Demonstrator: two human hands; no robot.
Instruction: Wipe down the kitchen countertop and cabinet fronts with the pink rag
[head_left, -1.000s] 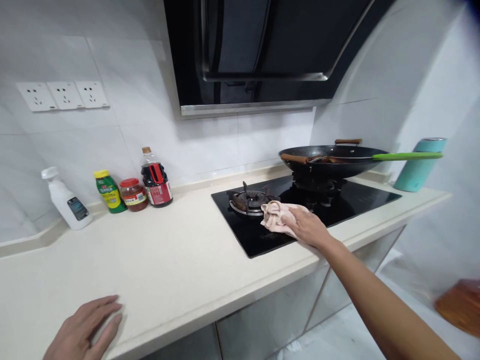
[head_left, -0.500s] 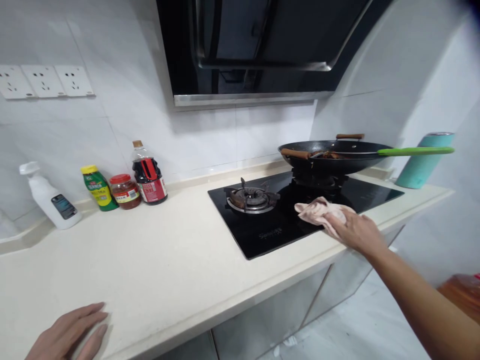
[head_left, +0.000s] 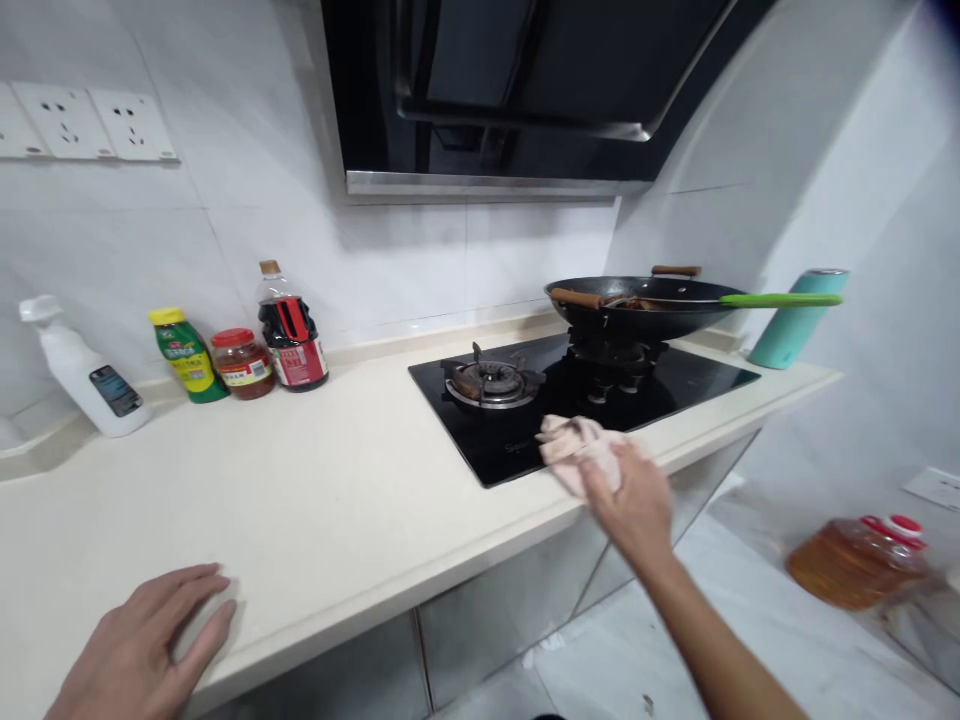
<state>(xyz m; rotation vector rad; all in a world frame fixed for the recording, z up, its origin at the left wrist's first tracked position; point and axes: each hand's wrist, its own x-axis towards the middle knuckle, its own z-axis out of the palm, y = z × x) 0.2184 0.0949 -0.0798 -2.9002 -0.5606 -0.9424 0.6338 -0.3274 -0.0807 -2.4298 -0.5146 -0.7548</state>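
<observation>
From the head camera, your right hand (head_left: 636,495) holds a pale pink cloth (head_left: 574,448) bunched in its fingers, at the front edge of the black gas stove (head_left: 496,432). Your left hand (head_left: 142,640) rests on the cream counter (head_left: 337,490), its fingers a little apart. A big black wok (head_left: 637,320) sits on the stove's right side, and a green-handled tool (head_left: 780,300) sticks out of it.
</observation>
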